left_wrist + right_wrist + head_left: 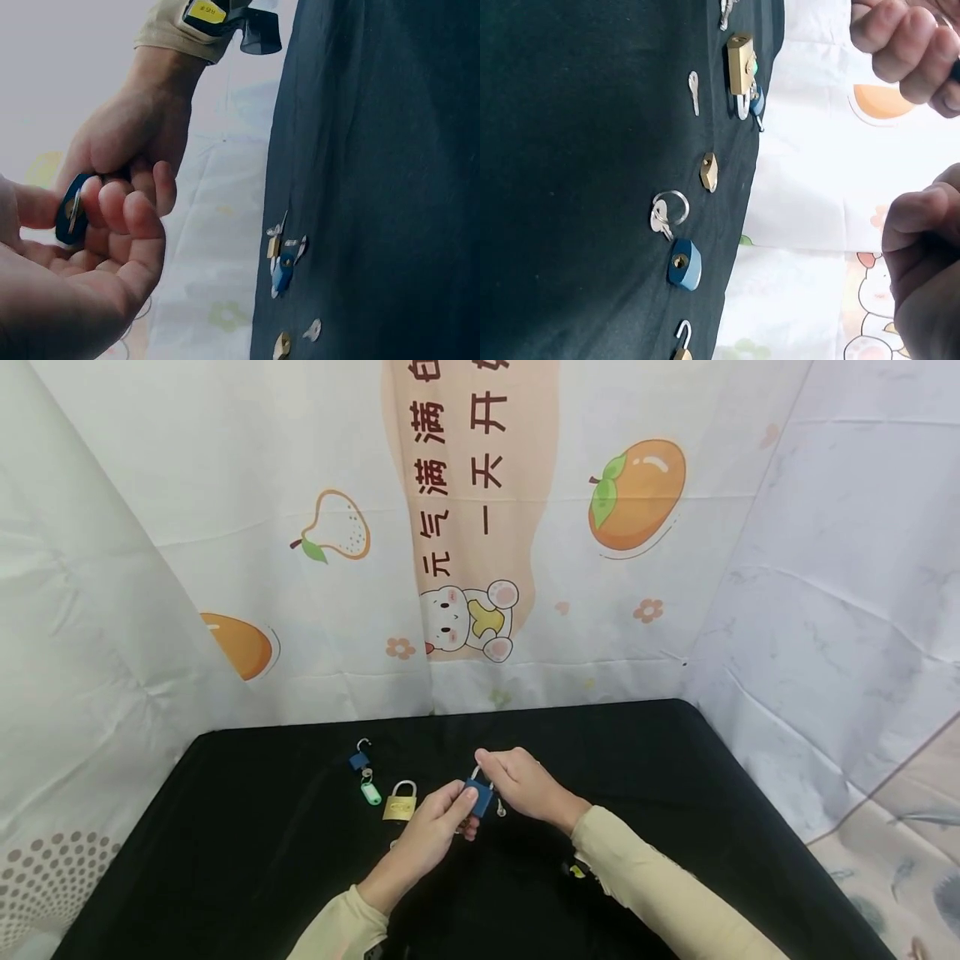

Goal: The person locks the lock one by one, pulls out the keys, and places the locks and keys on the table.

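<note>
My left hand [435, 822] holds a blue padlock [480, 798] between thumb and fingers. A thin silver piece that looks like a key [75, 211] shows at the underside of the lock in the left wrist view. My right hand [528, 785] is curled at the top of the padlock and pinches its silver shackle [476, 772]. The right fingers partly cover the shackle, so I cannot tell whether it is locked. In the right wrist view the right hand [930, 262] appears below the left hand [907, 52], and the held padlock is mostly out of frame.
A large brass padlock [400, 807] stands left of my left hand. Beyond it lie an open blue padlock [359, 761] and a green key tag [371, 792]. Another blue padlock [685, 265], a ringed key [661, 217] and a small brass padlock [709, 171] rest on the black cloth.
</note>
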The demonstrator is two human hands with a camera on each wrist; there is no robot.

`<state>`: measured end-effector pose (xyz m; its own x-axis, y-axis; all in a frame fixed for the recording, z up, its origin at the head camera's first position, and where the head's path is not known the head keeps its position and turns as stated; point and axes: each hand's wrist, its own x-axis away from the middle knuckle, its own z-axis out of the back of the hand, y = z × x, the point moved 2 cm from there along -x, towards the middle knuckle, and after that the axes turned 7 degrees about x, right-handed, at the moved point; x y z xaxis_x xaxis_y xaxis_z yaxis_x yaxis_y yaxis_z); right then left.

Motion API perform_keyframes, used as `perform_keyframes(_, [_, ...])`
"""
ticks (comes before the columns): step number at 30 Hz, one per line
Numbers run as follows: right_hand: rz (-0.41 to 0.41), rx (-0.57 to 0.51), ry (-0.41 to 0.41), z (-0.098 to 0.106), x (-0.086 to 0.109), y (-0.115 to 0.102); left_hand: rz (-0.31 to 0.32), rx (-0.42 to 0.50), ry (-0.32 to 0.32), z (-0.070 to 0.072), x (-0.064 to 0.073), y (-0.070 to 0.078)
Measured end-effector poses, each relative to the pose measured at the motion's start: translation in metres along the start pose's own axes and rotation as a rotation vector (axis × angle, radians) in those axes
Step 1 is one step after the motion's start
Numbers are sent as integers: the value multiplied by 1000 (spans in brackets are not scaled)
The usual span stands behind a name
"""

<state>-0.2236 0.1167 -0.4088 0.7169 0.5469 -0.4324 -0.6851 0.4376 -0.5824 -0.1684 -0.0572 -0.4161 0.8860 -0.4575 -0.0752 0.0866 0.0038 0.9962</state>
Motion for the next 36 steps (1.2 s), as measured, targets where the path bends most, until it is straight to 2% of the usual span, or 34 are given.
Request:
perform_keyframes(5, [23,-38,-65,0,-1,0,25,-119,-116,3,1,1])
perform_keyframes(8, [-4,-55,-76,1,0,2,33,-153,-142,6,3,0])
perform_keyframes(12, [-111,-120,-64,5,3,11,33,-156,-98,11,2,0])
perform_keyframes(18, [-295,-330,-158,6,10,25,53,-191,-46,21,-4,-1])
perform_keyframes(22, [-400,-449,-183,3,13,28,52,-227,-16,25,-8,-4])
perform_keyframes(28, [-425,-462,-178,-4,15,29,46,-298,33,27,-12,-9])
perform_keyframes(32, [-435,-520,-148,-6,16,27,42,-343,49,26,-12,-14])
perform_keyframes(36, [-454,-570,-118,-7,16,28,21,-372,82,25,-11,-12])
